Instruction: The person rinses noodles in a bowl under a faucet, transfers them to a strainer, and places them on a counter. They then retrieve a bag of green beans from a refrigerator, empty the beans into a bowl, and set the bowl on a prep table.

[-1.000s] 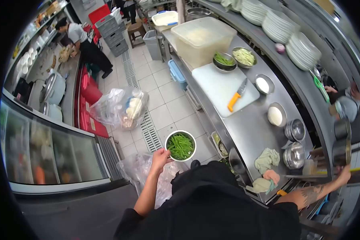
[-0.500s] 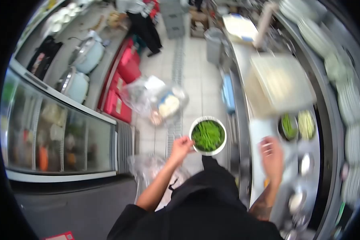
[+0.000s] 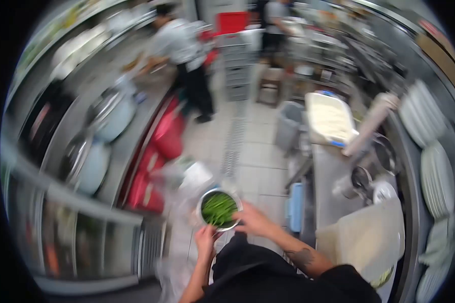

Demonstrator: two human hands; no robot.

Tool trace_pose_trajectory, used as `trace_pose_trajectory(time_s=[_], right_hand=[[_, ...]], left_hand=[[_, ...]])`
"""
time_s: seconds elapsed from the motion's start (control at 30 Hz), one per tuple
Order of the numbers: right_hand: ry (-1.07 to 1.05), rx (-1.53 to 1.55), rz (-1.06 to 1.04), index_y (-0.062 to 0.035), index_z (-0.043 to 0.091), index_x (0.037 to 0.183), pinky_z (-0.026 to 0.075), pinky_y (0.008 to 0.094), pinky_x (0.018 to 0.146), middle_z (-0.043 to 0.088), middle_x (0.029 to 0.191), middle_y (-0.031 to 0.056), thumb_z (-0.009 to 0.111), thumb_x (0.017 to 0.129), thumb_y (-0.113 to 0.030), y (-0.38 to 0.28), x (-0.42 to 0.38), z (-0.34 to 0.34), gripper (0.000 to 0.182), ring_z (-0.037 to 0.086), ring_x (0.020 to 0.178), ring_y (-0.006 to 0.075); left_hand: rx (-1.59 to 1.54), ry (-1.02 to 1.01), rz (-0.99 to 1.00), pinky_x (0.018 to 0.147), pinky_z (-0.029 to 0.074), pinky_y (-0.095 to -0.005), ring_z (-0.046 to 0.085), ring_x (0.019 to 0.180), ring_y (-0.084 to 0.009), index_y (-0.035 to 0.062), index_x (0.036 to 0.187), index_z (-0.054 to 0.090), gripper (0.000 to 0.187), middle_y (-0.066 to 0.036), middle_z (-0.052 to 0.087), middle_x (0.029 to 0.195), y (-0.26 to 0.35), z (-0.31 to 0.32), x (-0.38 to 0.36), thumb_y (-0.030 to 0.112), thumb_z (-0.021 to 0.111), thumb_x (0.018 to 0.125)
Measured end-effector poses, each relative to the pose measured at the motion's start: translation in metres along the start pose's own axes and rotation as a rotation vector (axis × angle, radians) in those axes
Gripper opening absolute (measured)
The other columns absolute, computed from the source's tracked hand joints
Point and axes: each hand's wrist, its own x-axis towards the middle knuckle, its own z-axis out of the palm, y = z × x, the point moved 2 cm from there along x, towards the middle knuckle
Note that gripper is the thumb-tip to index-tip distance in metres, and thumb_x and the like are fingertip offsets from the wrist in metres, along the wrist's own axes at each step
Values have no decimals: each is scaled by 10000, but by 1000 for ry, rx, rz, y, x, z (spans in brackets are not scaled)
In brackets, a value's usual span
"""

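A round bowl (image 3: 203, 220) with a pale rim is held in front of my body, above the floor. Long cut green vegetables (image 3: 219, 208) lie inside it; their exact kind is too blurred to name. My left hand (image 3: 206, 239) grips the near left side of the rim, its fingers closed. On the bowl's right side, my right hand (image 3: 254, 220) has its fingers closed at the rim, the tips partly over the edge.
A steel counter (image 3: 333, 187) on the right carries a tub of white contents (image 3: 331, 118) and a clear lidded container (image 3: 371, 237). Plates (image 3: 436, 174) are stacked beyond. Plastic bags (image 3: 179, 189) lie on the floor near red bins (image 3: 149, 177). A person (image 3: 184, 55) stands at the left counter.
The bowl has moved left in view. My right hand has left the counter on the right and come to the bowl's rim. The view has tilted up, showing more of the far kitchen.
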Motion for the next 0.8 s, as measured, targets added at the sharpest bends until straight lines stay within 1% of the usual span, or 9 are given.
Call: trace_pose_trajectory(time_s=[0.17,0.2,0.3,0.4,0.53,0.6,0.7,0.77,0.8], right_hand=[[143,-9,373,-69,618,805,483,422,832,571,1132,193,783,666,-238,112,56,-48,274,609,937,341],[207,-39,473,-75,630,788,486,408,798,591,1036,173,793,655,-248,132,60,-74,273,608,902,333],[491,-44,667,-87,669,810,487,408,737,607,892,154,827,619,-373,195,62,-150,378,607,856,320],[839,-88,960,-68,667,796,484,366,723,633,855,135,847,605,-400,258,58,-235,423,616,819,261],[1309,-278,990,-31,617,793,465,356,646,615,765,135,834,648,-334,376,20,-346,400,584,704,242],[1490,-381,991,-32,641,786,461,369,638,628,745,127,809,654,-299,436,-9,-396,342,585,687,255],[1580,-471,1262,-62,697,846,486,363,664,652,713,106,758,692,-351,541,-74,-453,333,609,677,238],[1563,-487,1431,-79,702,845,492,392,731,683,784,119,726,687,-424,595,-110,-472,381,637,756,310],[1624,-513,1544,-79,703,827,491,394,764,695,827,123,727,687,-406,600,-111,-482,356,645,826,322]], left_hand=[[266,-238,12,636,597,-363,662,784,-229,-30,780,589,294,-119,623,808,22,101,111,202,525,950],[335,-361,33,655,586,-360,671,870,-251,-30,796,596,368,-171,652,968,29,122,136,269,487,981],[404,-604,42,692,557,-326,669,886,-247,-16,833,610,365,-194,633,1099,65,195,195,265,441,993],[913,-771,186,700,544,-318,674,862,-223,-39,938,656,308,-153,681,1004,96,251,267,242,529,937],[1081,-772,452,691,515,-288,681,776,-192,-39,864,654,266,-128,698,790,116,312,338,220,601,891],[1201,-756,534,704,516,-313,681,756,-234,-37,886,654,253,-171,690,818,96,310,401,212,614,867],[1308,-496,361,662,501,-374,663,697,-272,-15,857,658,261,-180,674,776,46,267,480,242,610,855],[1264,-266,224,687,496,-391,652,748,-267,-4,818,661,314,-159,672,773,-28,183,544,286,564,886],[1123,-363,256,751,509,-393,643,818,-272,18,906,652,274,-156,675,866,-89,107,588,268,540,907]])
